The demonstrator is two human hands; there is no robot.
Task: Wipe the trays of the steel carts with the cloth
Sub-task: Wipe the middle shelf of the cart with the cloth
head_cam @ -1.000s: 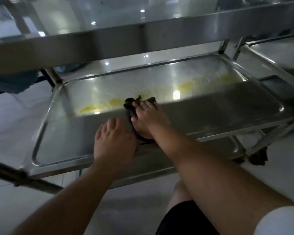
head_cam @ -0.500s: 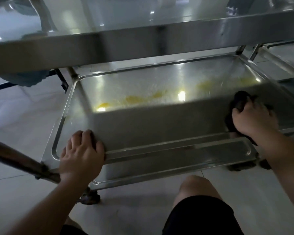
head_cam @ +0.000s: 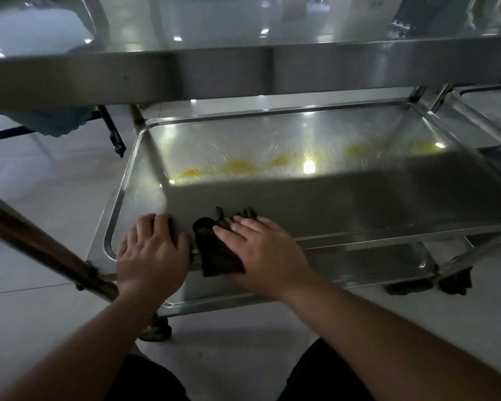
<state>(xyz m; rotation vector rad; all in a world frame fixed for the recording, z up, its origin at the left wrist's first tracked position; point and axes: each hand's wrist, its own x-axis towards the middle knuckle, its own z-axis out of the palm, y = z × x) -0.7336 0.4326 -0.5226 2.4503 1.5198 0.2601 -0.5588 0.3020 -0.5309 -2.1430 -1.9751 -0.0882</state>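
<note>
A brown handle bar (head_cam: pixel 41 244) slants in from the near left; just right of it the left hand (head_cam: pixel 152 256) rests on the near rim of the middle tray (head_cam: pixel 128 180), its fingers (head_cam: pixel 156 224) curled over the edge and holding the rim, seemingly to steady the cart; a caster wheel (head_cam: pixel 155 331) sits on the tiled floor (head_cam: pixel 41 175) below it. Just beside that hand, near but not touching it, lies the dark cloth (head_cam: pixel 214 256), bunched on the near left part of the tray and draped over the front rim; the right hand (head_cam: pixel 261 256) presses flat on it, fingers (head_cam: pixel 243 224) straight and spread, pointing to the far left, so the cloth is held down and not gripped.

The tray's long axis runs left to right; the yellow smears (head_cam: pixel 243 166) lie in a band along that axis, far from the cloth and stretching off to the right as far as the far right corner; I judge the next stroke has to carry the cloth away from the body and then rightward along the band, and the right hand, already on the cloth, is the one placed for it. The top tray (head_cam: pixel 243 70) overhangs the near edge; a lower tray (head_cam: pixel 388 256) shows beneath at the right, with dark wheels (head_cam: pixel 454 280) beyond it.
</note>
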